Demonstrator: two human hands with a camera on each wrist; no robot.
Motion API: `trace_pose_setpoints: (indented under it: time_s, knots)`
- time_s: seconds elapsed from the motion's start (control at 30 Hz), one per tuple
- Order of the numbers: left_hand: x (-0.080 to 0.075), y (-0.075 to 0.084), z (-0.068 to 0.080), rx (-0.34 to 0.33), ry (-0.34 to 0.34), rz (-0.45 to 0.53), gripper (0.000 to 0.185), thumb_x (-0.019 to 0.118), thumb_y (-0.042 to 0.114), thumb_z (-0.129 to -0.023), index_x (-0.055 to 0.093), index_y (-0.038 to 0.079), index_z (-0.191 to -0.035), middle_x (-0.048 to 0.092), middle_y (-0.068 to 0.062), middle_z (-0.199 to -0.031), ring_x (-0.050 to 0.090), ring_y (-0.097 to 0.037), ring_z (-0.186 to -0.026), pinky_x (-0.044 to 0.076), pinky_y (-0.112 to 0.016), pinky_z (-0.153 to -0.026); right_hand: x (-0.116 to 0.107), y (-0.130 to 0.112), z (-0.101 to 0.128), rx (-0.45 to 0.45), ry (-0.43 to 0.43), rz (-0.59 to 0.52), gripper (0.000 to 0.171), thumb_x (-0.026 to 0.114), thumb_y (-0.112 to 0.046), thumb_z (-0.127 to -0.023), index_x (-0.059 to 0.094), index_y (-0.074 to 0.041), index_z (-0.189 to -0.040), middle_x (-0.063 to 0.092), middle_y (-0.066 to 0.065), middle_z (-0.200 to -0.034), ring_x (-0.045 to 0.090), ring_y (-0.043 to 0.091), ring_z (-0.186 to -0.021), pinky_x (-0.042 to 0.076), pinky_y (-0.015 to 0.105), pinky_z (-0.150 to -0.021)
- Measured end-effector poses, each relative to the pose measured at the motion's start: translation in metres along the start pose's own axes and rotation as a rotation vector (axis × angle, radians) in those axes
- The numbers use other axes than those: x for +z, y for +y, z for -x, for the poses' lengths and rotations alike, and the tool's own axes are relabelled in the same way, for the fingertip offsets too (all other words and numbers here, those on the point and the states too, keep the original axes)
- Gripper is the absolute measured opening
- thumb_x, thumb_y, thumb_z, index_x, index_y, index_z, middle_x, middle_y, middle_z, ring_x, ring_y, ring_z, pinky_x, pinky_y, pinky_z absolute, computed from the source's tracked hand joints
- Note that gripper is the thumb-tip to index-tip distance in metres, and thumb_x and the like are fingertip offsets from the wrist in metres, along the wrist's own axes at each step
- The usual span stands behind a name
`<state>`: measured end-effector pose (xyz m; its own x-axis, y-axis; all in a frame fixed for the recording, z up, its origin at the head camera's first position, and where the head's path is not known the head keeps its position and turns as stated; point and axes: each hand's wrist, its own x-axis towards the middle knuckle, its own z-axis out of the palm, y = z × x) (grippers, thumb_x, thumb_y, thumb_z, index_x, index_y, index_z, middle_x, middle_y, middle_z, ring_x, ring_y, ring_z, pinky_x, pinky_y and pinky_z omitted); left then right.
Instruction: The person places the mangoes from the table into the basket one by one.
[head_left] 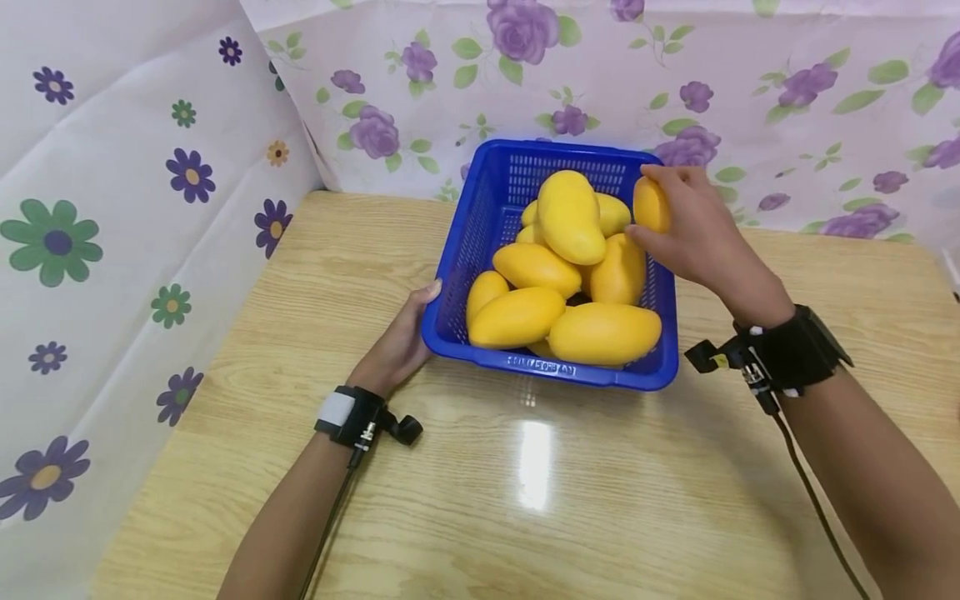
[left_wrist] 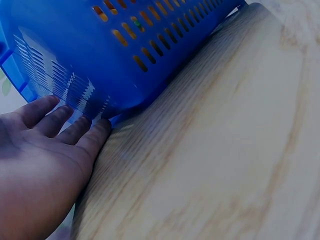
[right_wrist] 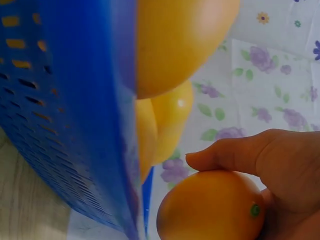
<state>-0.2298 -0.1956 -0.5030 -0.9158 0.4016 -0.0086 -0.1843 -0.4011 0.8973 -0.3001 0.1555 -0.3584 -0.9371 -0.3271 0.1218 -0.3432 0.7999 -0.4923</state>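
A blue plastic basket (head_left: 480,233) stands on the wooden table (head_left: 525,483), heaped with several yellow mangoes (head_left: 572,215). My right hand (head_left: 693,229) grips one mango (head_left: 649,205) at the basket's far right rim; in the right wrist view the thumb (right_wrist: 235,155) lies over that mango (right_wrist: 210,207) beside the basket wall (right_wrist: 75,125). My left hand (head_left: 401,342) rests with straight fingers against the basket's left wall near the front corner. The left wrist view has those fingers (left_wrist: 60,122) flat against the perforated blue wall (left_wrist: 125,65).
Floral cloth (head_left: 112,208) hangs along the left and back of the table. Bare wood (head_left: 337,242) lies left of the basket and in front of it. Wrist cameras with cables (head_left: 772,358) are strapped to both forearms.
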Motion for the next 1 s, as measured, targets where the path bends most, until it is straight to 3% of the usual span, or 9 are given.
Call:
trace_pose_setpoints:
  time_s: [0.5,0.7,0.87,1.0]
  knots:
    - [0.004,0.001,0.001,-0.001,-0.016,-0.026,0.069,0.046,0.049,-0.102,0.030,0.008,-0.156,0.048,-0.008,-0.136,0.049,-0.019,-0.120,0.044,-0.032,-0.101,0.003,0.004,-0.026,0.072,-0.052,0.066,0.078,0.063,-0.026,-0.096,0.024,0.002,-0.158,0.022,0.038,-0.153,0.029,0.058,-0.133,0.037,0.068,-0.101]
    - [0.003,0.002,0.002,-0.007,-0.001,-0.047,0.069,0.046,0.049,-0.102,0.030,0.010,-0.156,0.047,-0.007,-0.139,0.048,-0.017,-0.121,0.043,-0.031,-0.101,0.004,0.001,-0.030,0.078,-0.097,0.076,0.079,0.060,-0.027,-0.096,0.021,0.003,-0.158,0.020,0.041,-0.152,0.031,0.059,-0.128,0.039,0.068,-0.098]
    - [0.002,0.002,0.001,-0.005,-0.007,-0.038,0.068,0.045,0.048,-0.103,0.030,0.010,-0.157,0.047,-0.007,-0.140,0.048,-0.018,-0.122,0.043,-0.031,-0.102,0.005,0.000,-0.031,0.091,-0.107,0.075,0.083,0.059,-0.033,-0.100,0.014,0.005,-0.159,0.016,0.041,-0.154,0.028,0.059,-0.135,0.031,0.069,-0.107]
    - [0.001,0.002,0.001,0.004,-0.008,-0.011,0.069,0.047,0.048,-0.102,0.031,0.006,-0.155,0.050,-0.007,-0.135,0.050,-0.017,-0.118,0.045,-0.030,-0.100,0.012,-0.001,-0.031,0.088,-0.120,0.117,0.081,0.048,-0.042,-0.105,0.010,0.006,-0.159,0.015,0.043,-0.154,0.023,0.060,-0.139,0.026,0.071,-0.109]
